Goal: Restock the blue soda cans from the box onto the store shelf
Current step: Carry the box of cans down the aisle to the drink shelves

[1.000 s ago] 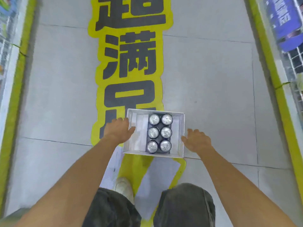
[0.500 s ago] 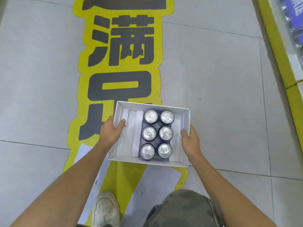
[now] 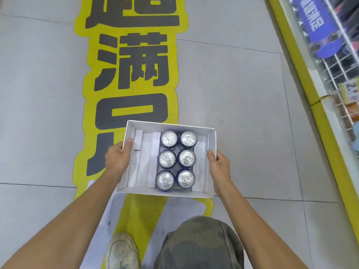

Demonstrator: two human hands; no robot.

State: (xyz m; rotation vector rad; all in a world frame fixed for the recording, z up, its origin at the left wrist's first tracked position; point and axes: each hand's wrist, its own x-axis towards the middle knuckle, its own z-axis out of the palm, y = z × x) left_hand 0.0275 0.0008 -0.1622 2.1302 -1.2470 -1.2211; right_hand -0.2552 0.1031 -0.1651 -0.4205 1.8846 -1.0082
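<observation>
While clasped at both side walls, hangs level over the grey floor (image 3: 242,94) and yellow sticker (image 3: 136,111): white box (image 3: 167,192). Left hand (image 3: 116,160) curled round the left wall, thumb (image 3: 129,141) hooked inside the rim. Right hand (image 3: 218,166) wrapped round the right wall likewise. Inside, six blue soda cans (image 3: 168,158), upright in two columns of three, set toward the right hand's grip, well clear of the left thumb. Off to the right, store shelf (image 3: 328,70).
</observation>
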